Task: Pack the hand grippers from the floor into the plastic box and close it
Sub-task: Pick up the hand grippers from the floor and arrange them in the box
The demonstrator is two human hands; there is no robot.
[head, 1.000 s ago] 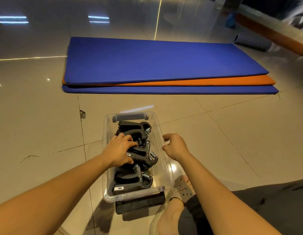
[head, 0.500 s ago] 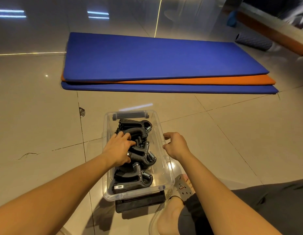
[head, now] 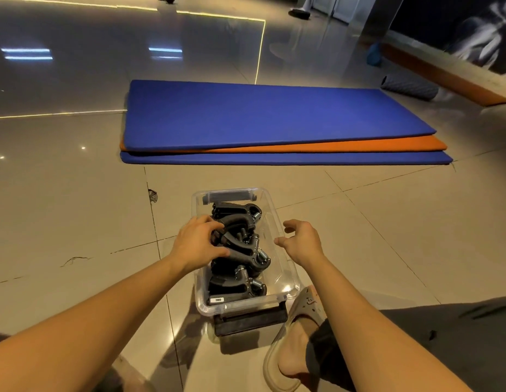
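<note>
A clear plastic box [head: 288,281] stands open on the tiled floor in front of me. Several black hand grippers [head: 240,267] with metal springs are stacked inside it. My left hand [head: 198,244] reaches into the box from the left and curls around the handle of a gripper near the middle of the stack. My right hand [head: 302,240] hovers at the box's right rim, fingers spread, holding nothing. A black latch [head: 250,321] hangs at the box's near end, another dark latch [head: 227,197] sits at the far end. No lid is in view.
Stacked blue and orange mats [head: 274,128] lie on the floor beyond the box. My right foot in a beige clog [head: 291,335] rests just right of the box's near end. A grey foam roller [head: 407,87] lies far right by a low ledge.
The view has tilted upward, showing more of the room. My left hand stays on the grippers. My right hand's fingers have spread apart beside the rim.
</note>
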